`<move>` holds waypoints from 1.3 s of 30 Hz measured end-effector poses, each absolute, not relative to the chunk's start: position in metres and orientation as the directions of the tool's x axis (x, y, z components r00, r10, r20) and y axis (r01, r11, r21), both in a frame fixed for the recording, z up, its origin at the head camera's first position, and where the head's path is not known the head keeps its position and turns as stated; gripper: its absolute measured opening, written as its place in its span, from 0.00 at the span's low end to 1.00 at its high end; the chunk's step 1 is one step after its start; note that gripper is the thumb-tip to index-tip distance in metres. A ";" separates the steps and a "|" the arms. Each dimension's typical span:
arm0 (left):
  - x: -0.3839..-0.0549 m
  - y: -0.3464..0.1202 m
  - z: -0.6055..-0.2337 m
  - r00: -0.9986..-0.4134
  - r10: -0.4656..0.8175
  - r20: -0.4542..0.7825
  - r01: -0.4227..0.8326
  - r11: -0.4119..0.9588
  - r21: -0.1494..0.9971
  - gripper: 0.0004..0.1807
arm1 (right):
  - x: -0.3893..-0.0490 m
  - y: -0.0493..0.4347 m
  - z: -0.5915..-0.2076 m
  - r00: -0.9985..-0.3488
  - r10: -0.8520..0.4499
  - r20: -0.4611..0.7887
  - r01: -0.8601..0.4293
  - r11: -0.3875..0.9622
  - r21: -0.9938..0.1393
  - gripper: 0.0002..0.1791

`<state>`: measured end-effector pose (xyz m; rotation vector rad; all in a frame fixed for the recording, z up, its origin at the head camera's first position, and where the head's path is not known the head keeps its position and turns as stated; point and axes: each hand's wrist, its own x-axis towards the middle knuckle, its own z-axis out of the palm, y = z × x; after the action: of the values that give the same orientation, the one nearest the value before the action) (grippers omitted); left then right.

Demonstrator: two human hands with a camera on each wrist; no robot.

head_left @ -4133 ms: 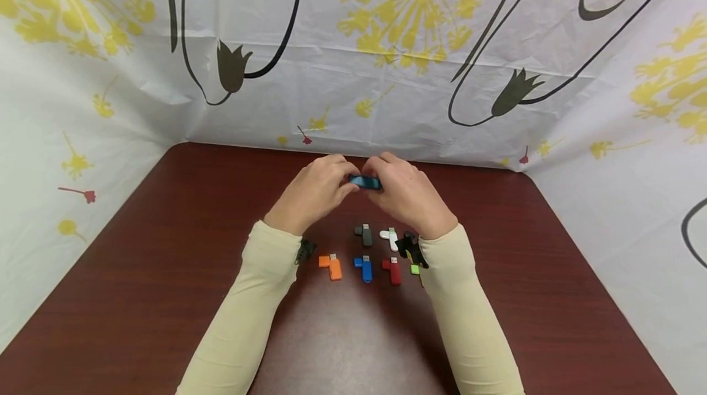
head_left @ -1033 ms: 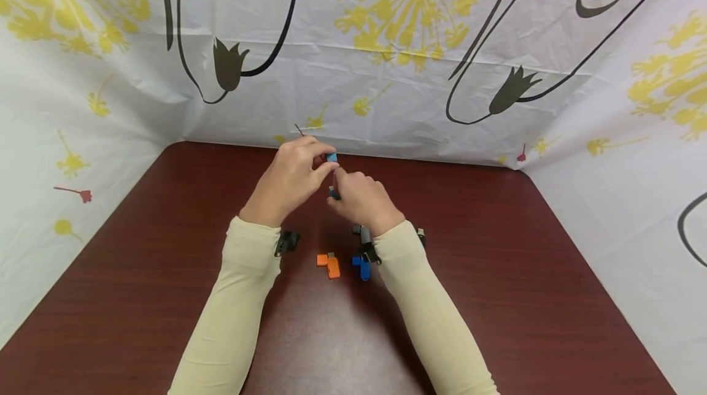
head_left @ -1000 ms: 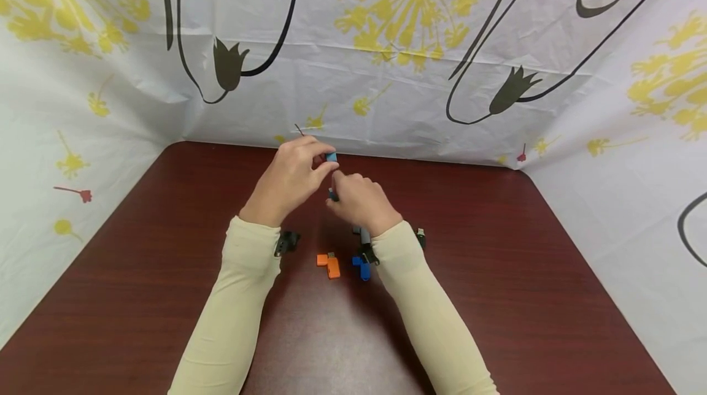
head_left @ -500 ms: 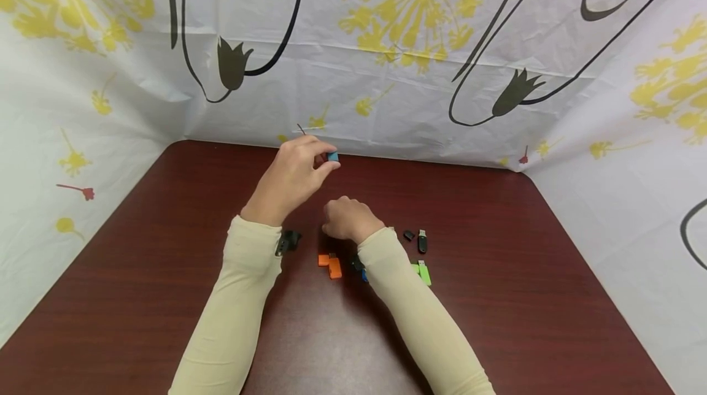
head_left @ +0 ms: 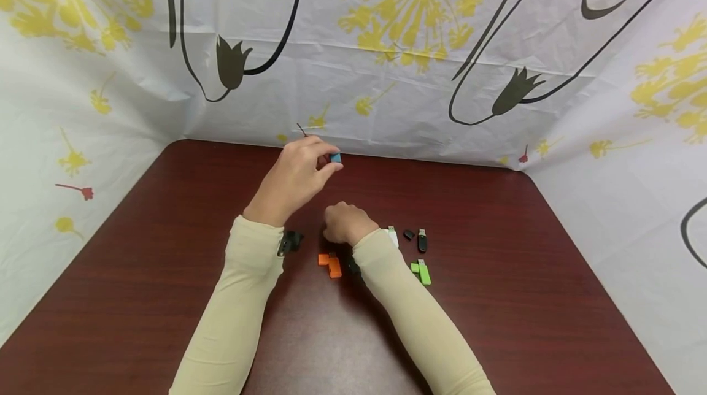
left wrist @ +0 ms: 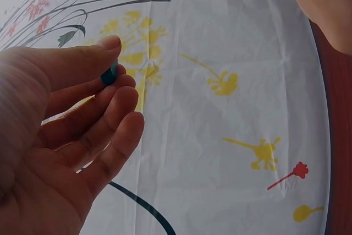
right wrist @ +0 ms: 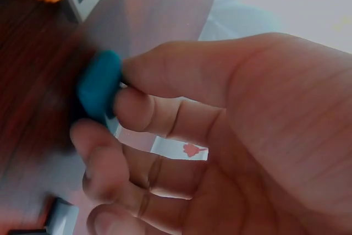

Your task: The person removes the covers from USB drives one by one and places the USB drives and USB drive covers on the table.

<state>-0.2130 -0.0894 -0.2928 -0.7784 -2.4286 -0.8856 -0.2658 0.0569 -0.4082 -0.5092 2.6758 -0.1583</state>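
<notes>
We see 2 bare hands over a dark red table [head_left: 166,272]. The left hand [head_left: 293,177] is raised near the back curtain [head_left: 386,88], thumb and fingertips pinching a small teal cap [head_left: 335,157], likely kept clear of the rest. The right hand [head_left: 345,223] is low at the table, pinching a teal USB drive body [right wrist: 99,83], apparently setting it beside the orange drive [head_left: 331,265], with the white drive [head_left: 393,235], black drive [head_left: 422,240] and green drive [head_left: 422,272] nearby.

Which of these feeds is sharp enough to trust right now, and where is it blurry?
Head view: sharp and evenly lit, wide-angle bend at the backdrop edges. Left wrist view: the left hand is dim against the bright backdrop, the teal cap barely shows. Right wrist view: soft throughout, teal drive body and table blurred.
</notes>
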 end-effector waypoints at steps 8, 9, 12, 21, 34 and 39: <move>-0.213 -0.089 -0.293 -0.741 0.354 0.570 0.638 0.635 0.436 0.12 | -0.239 0.054 -0.373 -0.860 -0.374 -0.346 -0.343 0.927 -0.150 0.15; -0.214 -0.089 -0.294 -0.740 0.355 0.571 0.639 0.635 0.434 0.12 | -0.238 0.055 -0.370 -0.860 -0.379 -0.342 -0.349 0.925 -0.149 0.16; -0.215 -0.089 -0.295 -0.738 0.358 0.572 0.641 0.636 0.430 0.13 | -0.238 0.058 -0.365 -0.857 -0.400 -0.325 -0.363 0.916 -0.171 0.20; -0.214 -0.088 -0.297 -0.755 0.370 0.541 0.622 0.665 0.414 0.13 | -0.240 0.080 -0.338 -0.870 -0.435 -0.231 -0.365 0.884 -0.292 0.13; -0.216 -0.091 -0.297 -0.847 0.380 0.372 0.521 0.735 0.433 0.14 | -0.226 0.131 -0.294 -0.931 -0.363 -0.016 -0.331 0.864 -0.379 0.15; -0.218 -0.093 -0.301 -0.893 0.390 0.226 0.451 0.781 0.433 0.14 | -0.219 0.140 -0.284 -0.937 -0.347 0.026 -0.331 0.866 -0.376 0.16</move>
<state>-0.2184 -0.0927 -0.3012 -0.6748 -2.8470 -0.7392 -0.2191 0.1399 -0.2841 -0.5441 2.9930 -0.5915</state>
